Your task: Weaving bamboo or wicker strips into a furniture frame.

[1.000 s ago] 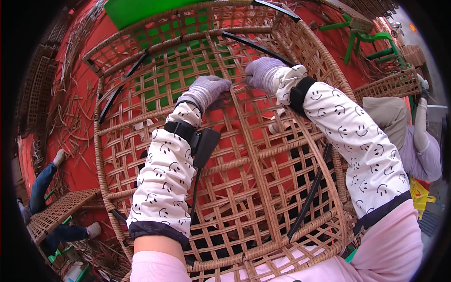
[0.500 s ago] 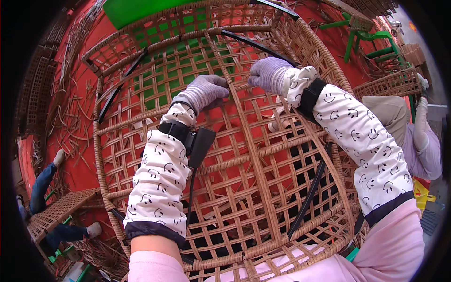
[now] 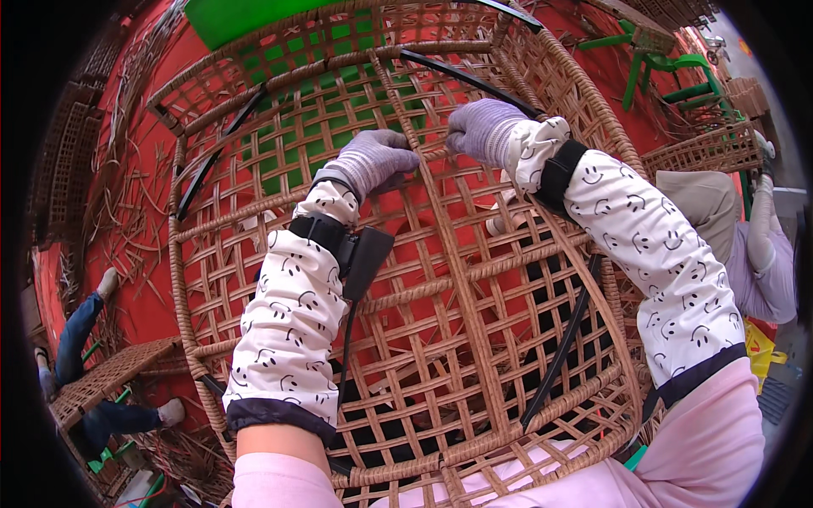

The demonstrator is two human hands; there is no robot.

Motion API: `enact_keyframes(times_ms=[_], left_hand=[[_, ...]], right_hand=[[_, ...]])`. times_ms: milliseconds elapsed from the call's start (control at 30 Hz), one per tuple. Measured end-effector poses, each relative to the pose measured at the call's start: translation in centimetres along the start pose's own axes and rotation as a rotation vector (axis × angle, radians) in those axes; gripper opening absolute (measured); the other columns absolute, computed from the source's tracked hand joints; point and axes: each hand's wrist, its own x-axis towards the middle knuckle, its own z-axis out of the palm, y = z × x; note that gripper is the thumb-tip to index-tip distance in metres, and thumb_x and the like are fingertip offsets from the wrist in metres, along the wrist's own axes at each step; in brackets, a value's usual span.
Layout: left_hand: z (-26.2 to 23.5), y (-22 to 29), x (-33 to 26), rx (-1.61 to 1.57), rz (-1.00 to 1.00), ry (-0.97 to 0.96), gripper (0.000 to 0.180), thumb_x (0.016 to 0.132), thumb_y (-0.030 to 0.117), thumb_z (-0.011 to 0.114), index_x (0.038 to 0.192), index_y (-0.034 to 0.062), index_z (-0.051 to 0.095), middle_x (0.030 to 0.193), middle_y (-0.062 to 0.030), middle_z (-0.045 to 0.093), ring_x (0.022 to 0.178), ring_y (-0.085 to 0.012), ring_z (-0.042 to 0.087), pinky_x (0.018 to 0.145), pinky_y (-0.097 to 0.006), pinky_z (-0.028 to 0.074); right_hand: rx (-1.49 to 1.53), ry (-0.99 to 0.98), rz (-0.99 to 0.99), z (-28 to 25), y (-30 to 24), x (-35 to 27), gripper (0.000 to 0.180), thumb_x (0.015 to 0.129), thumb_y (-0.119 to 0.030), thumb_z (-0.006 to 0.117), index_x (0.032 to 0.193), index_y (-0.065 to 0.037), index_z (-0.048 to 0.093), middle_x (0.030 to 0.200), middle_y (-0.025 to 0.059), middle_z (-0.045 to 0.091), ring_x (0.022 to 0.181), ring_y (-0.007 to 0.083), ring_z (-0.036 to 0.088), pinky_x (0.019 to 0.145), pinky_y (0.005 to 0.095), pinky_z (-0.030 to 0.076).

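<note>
A large woven rattan frame [image 3: 398,296], with an open lattice and raised sides, lies tilted before me. Down its middle runs a long rib [image 3: 464,292]; the upper stretch is bound with wound strip, the lower stretch bare. My left hand [image 3: 373,161], in a striped light purple glove, is closed, fingertips against the left of the rib where the binding ends. Just right of the rib my right hand [image 3: 489,134], in a matching glove, is curled closed on a thin rattan strip [image 3: 434,156] that crosses there. The left fingertips hide whatever they pinch.
Black bars [image 3: 559,360] brace the frame. A green board [image 3: 233,25] stands beyond it. Loose rattan strips [image 3: 140,241] litter the red floor on the left. Other people sit at both sides, one in grey trousers [image 3: 703,203] at right, near a green stool [image 3: 677,68].
My left hand has shifted slightly right and up, its fingertips now at the rib. My right hand has barely moved. The frame stays in place.
</note>
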Motion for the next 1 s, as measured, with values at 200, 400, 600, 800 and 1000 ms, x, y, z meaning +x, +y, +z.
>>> enact_keyframes(times_ms=[200, 400, 600, 800, 1000], left_hand=[[0.3, -0.6, 1.0, -0.061, 0.005, 0.023, 0.031, 0.065, 0.016, 0.064, 0.093, 0.004, 0.057, 0.07, -0.0049, 0.058, 0.054, -0.0122, 0.054, 0.051, -0.024, 0.046], [-0.6, -1.4, 2.1, 0.077, 0.291, -0.119, 0.025, 0.062, 0.015, 0.064, 0.081, 0.0014, 0.057, 0.067, -0.0071, 0.057, 0.055, -0.0133, 0.054, 0.051, -0.025, 0.045], [-0.6, -1.0, 0.7, 0.076, 0.121, -0.151, 0.038, 0.059, 0.016, 0.067, 0.089, -0.004, 0.053, 0.075, -0.0078, 0.057, 0.065, -0.0129, 0.055, 0.058, -0.025, 0.045], [0.2, -0.4, 0.0, 0.138, 0.177, -0.12, 0.049, 0.062, 0.017, 0.068, 0.101, -0.0052, 0.049, 0.082, -0.0078, 0.057, 0.071, -0.0133, 0.055, 0.063, -0.025, 0.046], [0.2, -2.1, 1.5, 0.197, 0.209, -0.044, 0.039, 0.068, 0.017, 0.065, 0.099, -0.0032, 0.052, 0.082, -0.007, 0.058, 0.075, -0.0132, 0.054, 0.068, -0.025, 0.046]], right_hand=[[0.031, -0.045, -0.08, 0.7, -5.3, -3.9, 0.024, 0.074, -0.021, 0.049, 0.087, -0.003, 0.059, 0.078, 0.0159, 0.059, 0.076, 0.0301, 0.058, 0.068, 0.0365, 0.046], [-0.038, -0.158, -0.115, 3.3, -9.0, -3.7, 0.021, 0.075, -0.014, 0.048, 0.09, -0.002, 0.059, 0.081, 0.0151, 0.06, 0.078, 0.0275, 0.059, 0.066, 0.0362, 0.048], [-0.035, -0.137, -0.153, 4.0, -9.0, -3.7, 0.022, 0.076, -0.011, 0.048, 0.093, -0.002, 0.057, 0.084, 0.0142, 0.061, 0.078, 0.0257, 0.06, 0.064, 0.0352, 0.049], [-0.133, -0.131, -0.215, 4.7, -8.9, -3.5, 0.019, 0.076, -0.017, 0.048, 0.085, -0.003, 0.059, 0.08, 0.014, 0.061, 0.076, 0.0271, 0.06, 0.061, 0.0367, 0.048], [0.229, 0.163, -0.327, 3.4, -5.2, -3.5, 0.03, 0.079, -0.035, 0.043, 0.076, -0.008, 0.057, 0.071, 0.0112, 0.058, 0.07, 0.0309, 0.055, 0.062, 0.039, 0.044]])
